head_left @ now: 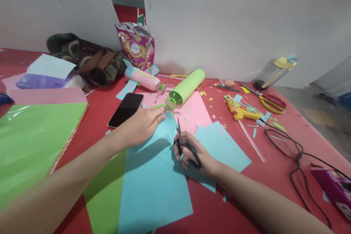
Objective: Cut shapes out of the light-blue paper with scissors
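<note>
My left hand (142,125) is closed on a light-blue paper piece (161,128), with the edge near the thumb and fingers. Black-handled scissors (196,156) sit in my right hand (201,150), fingers through the loops, blades pointing up and away beside the paper's right edge. Whether the blades touch the paper I cannot tell. Beneath both hands lies a larger blue sheet (156,190), partly over a green sheet (105,193). Another blue sheet (225,146) is to the right. Just beyond the hands are pink paper (201,106) and a green paper-wrapped tube (189,86).
A phone (126,109) lies left of a pink wrapped bottle (144,79). Rightward are a yellow glue gun (241,111), its black cord (297,161), larger scissors (272,104), a clear bottle (274,73) and paper scraps. Green paper packs (35,131) lie left; a snack bag (137,45) stands behind.
</note>
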`<act>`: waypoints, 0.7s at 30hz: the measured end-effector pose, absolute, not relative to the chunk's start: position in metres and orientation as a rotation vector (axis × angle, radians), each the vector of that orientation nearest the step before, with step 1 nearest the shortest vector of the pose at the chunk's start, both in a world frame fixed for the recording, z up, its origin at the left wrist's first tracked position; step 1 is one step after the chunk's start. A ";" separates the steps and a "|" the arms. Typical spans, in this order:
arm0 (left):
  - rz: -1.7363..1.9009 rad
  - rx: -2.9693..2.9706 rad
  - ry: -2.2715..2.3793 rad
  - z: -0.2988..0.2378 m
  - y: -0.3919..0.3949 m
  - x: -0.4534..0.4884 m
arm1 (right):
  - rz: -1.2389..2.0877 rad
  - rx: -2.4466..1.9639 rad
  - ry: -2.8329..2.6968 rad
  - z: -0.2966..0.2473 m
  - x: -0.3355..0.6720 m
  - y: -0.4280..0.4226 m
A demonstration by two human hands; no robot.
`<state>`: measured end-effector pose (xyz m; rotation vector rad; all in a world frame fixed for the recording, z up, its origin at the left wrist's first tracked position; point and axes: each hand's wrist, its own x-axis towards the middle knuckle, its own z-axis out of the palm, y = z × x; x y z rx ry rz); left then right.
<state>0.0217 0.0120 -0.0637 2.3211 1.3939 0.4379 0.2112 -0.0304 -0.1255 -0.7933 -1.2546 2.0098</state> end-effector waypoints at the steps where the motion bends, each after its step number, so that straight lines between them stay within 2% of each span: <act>1: 0.428 2.328 1.391 -0.064 0.012 0.022 | 2.011 -0.792 -1.260 -0.125 0.211 -0.030; 21: 0.423 2.343 1.361 -0.064 0.009 0.024 | 2.011 -0.789 -1.271 -0.126 0.211 -0.031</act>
